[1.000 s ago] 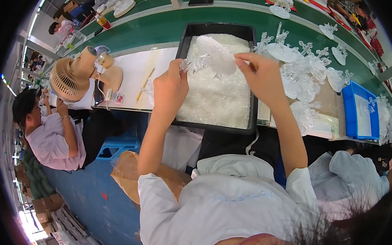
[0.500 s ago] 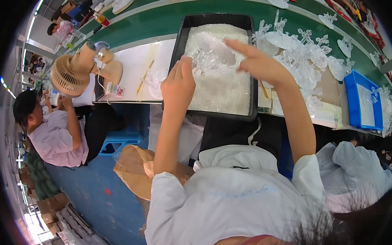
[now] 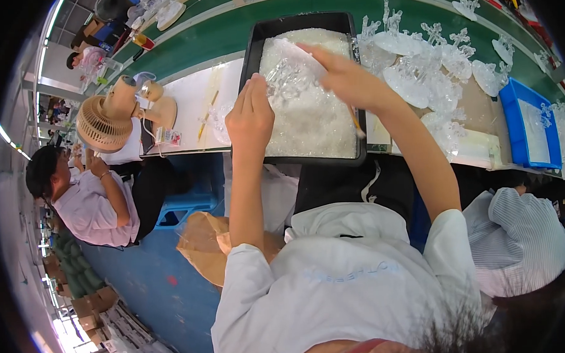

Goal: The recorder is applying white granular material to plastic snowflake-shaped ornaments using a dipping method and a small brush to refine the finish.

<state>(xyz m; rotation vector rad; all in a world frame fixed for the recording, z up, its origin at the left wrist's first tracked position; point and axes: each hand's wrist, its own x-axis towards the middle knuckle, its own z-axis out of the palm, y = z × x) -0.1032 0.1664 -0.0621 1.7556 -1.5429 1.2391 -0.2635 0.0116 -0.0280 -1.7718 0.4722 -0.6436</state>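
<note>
Over a black tray [image 3: 250, 58] of white granules, a clear plastic ornament [image 3: 284, 75] with a pale round base is held tilted. My left hand [image 3: 250, 115] has its fingers pressed together at the ornament's near left side; its fingertips are partly hidden. At the base's right edge my right hand [image 3: 351, 82] is closed, with the index finger stretched along the rim and the other fingers curled beneath. A thin yellow-handled brush [image 3: 357, 124] shows below that hand, over the tray's right side; whether the hand holds it I cannot tell.
Several clear ornaments on round bases [image 3: 410, 76] crowd the table at right, with a blue bin [image 3: 513, 125] beyond. A beige fan [image 3: 107, 121] and another yellow brush [image 3: 208, 116] are at left. People sit on both sides. A brown paper bag [image 3: 200, 243] stands below.
My right hand, spread apart from the ornament before, has come left and closed on the base's edge. The ornament is tilted more steeply. The whole view has shifted slightly.
</note>
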